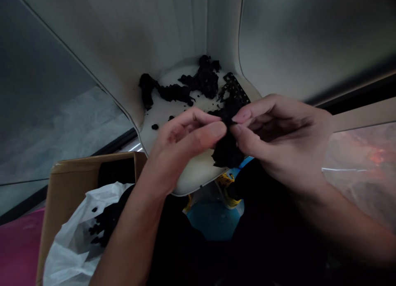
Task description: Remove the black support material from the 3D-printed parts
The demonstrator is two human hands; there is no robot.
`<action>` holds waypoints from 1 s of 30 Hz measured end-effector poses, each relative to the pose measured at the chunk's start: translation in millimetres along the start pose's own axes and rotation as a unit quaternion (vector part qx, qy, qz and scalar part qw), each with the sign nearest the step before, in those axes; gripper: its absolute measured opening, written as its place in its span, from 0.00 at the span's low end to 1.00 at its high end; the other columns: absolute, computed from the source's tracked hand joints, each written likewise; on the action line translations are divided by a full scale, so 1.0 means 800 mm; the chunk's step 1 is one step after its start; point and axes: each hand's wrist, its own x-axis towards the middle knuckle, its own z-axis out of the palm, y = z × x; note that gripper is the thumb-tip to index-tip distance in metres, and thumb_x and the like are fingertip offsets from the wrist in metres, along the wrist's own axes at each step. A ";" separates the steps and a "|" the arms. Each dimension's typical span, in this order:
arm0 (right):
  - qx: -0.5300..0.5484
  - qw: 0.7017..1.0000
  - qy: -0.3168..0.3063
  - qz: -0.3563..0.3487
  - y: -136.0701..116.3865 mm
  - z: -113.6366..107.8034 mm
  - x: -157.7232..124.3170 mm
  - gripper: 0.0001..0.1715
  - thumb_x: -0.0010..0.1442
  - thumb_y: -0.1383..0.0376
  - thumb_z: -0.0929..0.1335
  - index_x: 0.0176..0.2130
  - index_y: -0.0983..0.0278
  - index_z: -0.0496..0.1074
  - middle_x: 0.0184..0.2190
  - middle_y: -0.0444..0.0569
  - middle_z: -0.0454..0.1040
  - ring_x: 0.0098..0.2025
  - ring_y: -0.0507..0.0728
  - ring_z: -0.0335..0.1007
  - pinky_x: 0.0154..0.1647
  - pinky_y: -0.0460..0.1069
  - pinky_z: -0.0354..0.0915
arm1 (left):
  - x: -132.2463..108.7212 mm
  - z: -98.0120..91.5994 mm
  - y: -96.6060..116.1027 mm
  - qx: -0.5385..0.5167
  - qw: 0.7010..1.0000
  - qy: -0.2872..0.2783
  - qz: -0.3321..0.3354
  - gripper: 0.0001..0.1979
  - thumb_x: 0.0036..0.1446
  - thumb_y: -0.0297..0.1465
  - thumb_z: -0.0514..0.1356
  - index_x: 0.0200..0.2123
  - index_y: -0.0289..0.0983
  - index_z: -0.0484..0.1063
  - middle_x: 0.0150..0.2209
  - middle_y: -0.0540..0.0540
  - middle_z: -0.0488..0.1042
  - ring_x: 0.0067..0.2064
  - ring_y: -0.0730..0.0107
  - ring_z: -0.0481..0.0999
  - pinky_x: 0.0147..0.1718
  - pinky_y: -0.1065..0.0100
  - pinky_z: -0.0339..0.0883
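Thumb and forefinger of my left hand (193,141) pinch the upper part of a ragged black piece (228,152), perhaps rubber or cloth. My right hand (278,133) grips the same piece from the other side, fingertips almost meeting the left ones. It hangs down over the front of a pale seat (194,174). Just beyond my fingers lies a black strip dotted with small holes (236,88); whether it joins the held piece I cannot tell. Farther back are a crumpled black scrap (204,80) and a long torn black scrap (173,92). A small black bit (155,126) rests at the left.
At the lower left stands a cardboard box (66,174) with a white plastic bag (71,236) and black jagged pieces (107,222) inside. Grey padded panels (173,22) rise behind the seat. My dark-clothed legs (278,236) are below, with a yellow-patterned shoe (227,191) between them.
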 end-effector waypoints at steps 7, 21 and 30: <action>-0.066 0.993 -0.078 -0.052 0.001 -0.003 -0.009 0.09 0.64 0.73 0.77 0.39 0.60 0.79 0.33 0.39 0.84 0.33 0.51 0.82 0.33 0.46 0.80 | -0.009 -0.002 0.008 0.144 0.989 0.031 0.014 0.07 0.57 0.26 0.75 0.38 0.43 0.87 0.37 0.49 0.84 0.40 0.65 0.84 0.38 0.67 0.78; -0.320 0.941 -0.074 -0.080 -0.030 0.015 -0.026 0.06 0.71 0.67 0.72 0.45 0.54 0.77 0.34 0.40 0.87 0.27 0.52 0.80 0.24 0.50 0.73 | -0.018 0.019 -0.003 0.159 0.976 0.144 0.048 0.08 0.57 0.23 0.67 0.33 0.43 0.83 0.31 0.52 0.80 0.35 0.69 0.78 0.32 0.69 0.73; -0.146 0.987 -0.070 0.004 -0.033 0.021 -0.017 0.11 0.66 0.72 0.73 0.39 0.54 0.75 0.30 0.40 0.83 0.27 0.55 0.79 0.25 0.53 0.78 | -0.018 0.001 0.009 0.054 0.996 0.064 0.004 0.08 0.60 0.23 0.68 0.35 0.43 0.82 0.35 0.49 0.78 0.35 0.68 0.73 0.31 0.67 0.69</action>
